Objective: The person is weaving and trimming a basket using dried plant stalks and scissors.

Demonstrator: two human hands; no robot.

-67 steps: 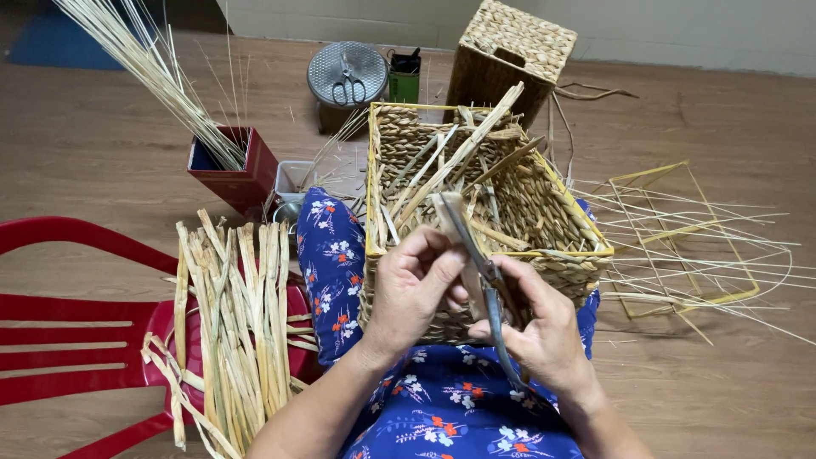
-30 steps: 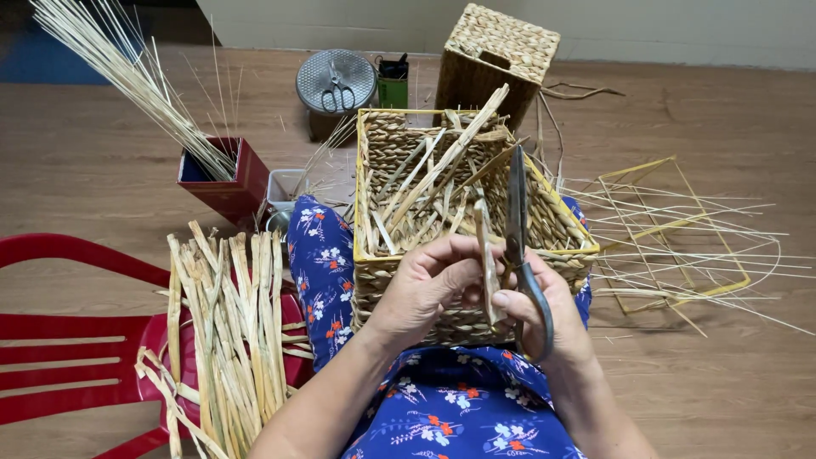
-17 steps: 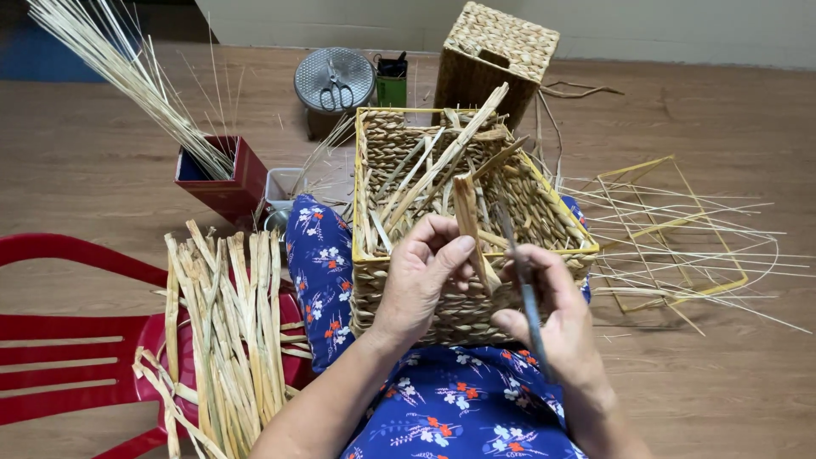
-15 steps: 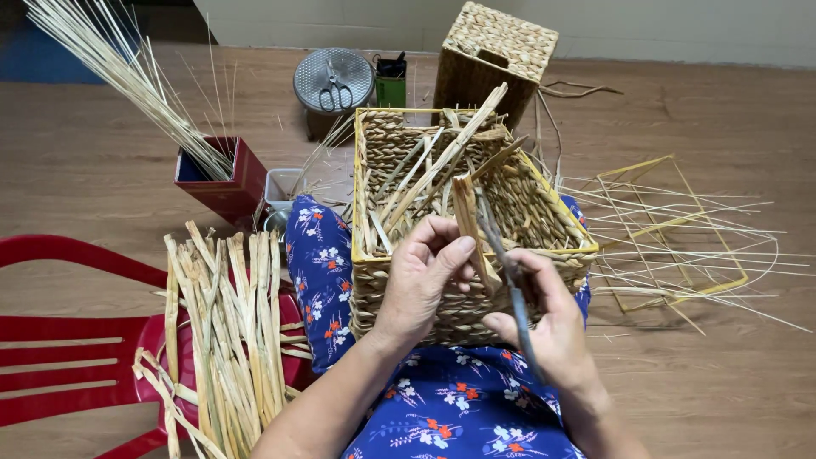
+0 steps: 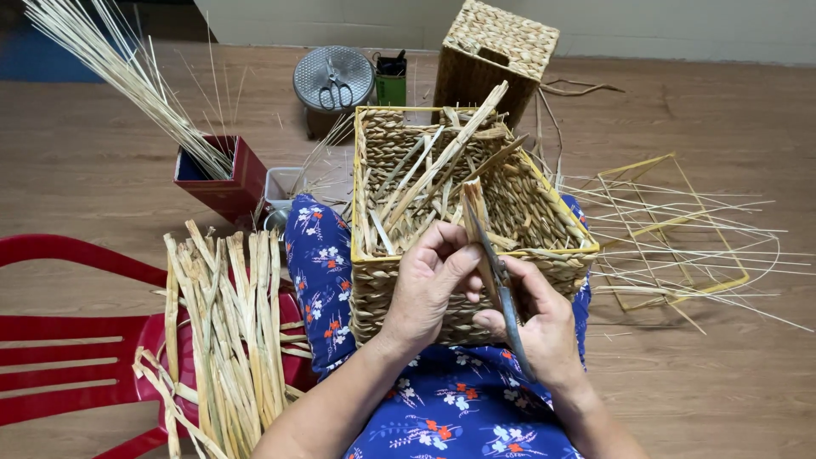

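A rectangular woven basket [image 5: 557,246] with a yellow wire rim rests on my lap, with loose dried strips sticking out of it. My left hand [image 5: 429,280] pinches a flat dried strip [image 5: 476,208] at the basket's near rim. My right hand [image 5: 540,327] holds grey scissors [image 5: 501,293], and their blades lie along that strip, just beside my left fingers. Both hands are close together in front of the basket's near wall.
A bundle of dried strips [image 5: 225,314] lies on a red plastic chair [image 5: 76,340] to my left. A red box [image 5: 225,178] holds thin reeds. At the back stand a second woven basket [image 5: 497,59], a round metal lid with scissors on it [image 5: 333,78] and a green container [image 5: 391,81]. A yellow wire frame [image 5: 671,229] and thin reeds lie on the wooden floor to the right.
My right hand has swung the scissors from upright beside the strip down onto it, and my left hand has shifted its pinch on the strip.
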